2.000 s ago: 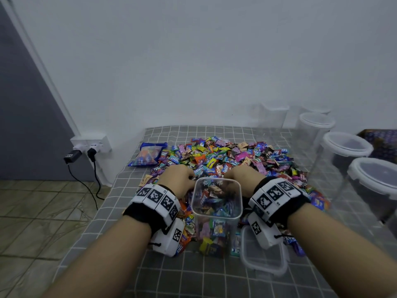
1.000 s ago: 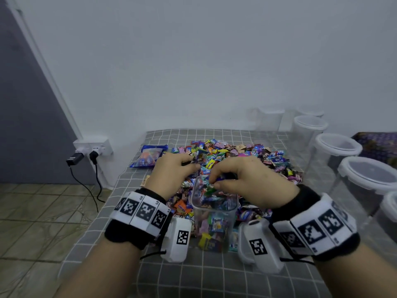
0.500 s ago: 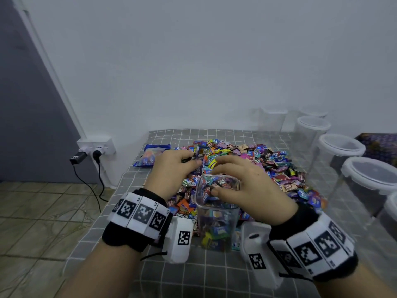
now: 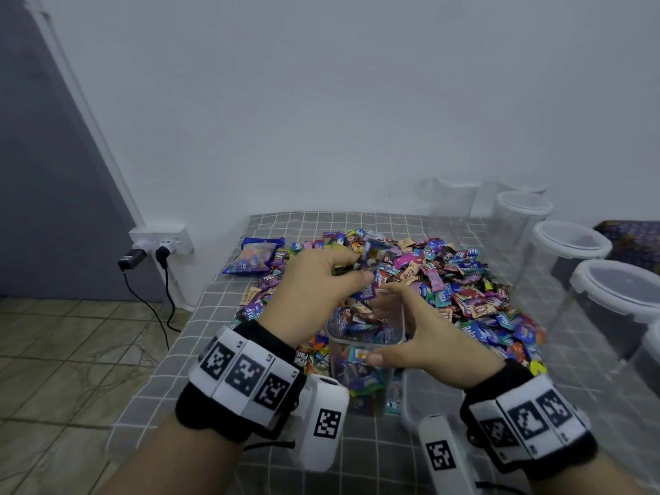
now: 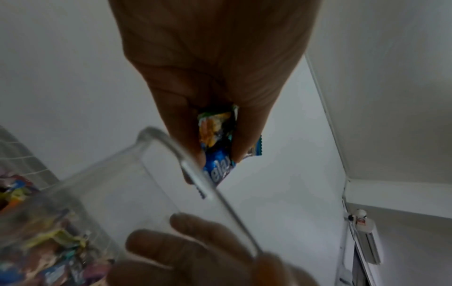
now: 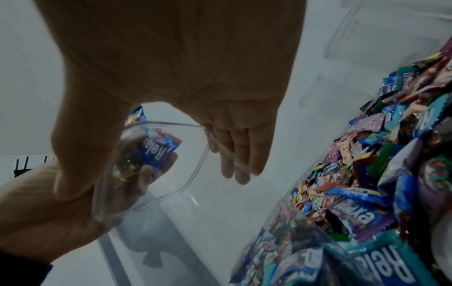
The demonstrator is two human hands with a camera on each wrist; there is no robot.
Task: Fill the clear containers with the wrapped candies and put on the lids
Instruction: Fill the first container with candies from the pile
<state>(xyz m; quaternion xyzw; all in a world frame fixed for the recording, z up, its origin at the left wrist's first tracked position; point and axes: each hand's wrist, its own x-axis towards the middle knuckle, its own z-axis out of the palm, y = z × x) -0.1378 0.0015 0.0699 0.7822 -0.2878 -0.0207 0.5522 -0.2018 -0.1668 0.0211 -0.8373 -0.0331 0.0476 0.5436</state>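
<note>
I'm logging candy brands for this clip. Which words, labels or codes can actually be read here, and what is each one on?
"Relaxa": purple wrapper in the candy pile.
"Rela", cut off: teal wrapper at the frame's lower edge.
"Rela", partly hidden: blue candy held in the left hand, seen through the clear container.
Square black-and-white codes, no letters: wristbands.
Other wrappers: print too small or blurred to read.
</note>
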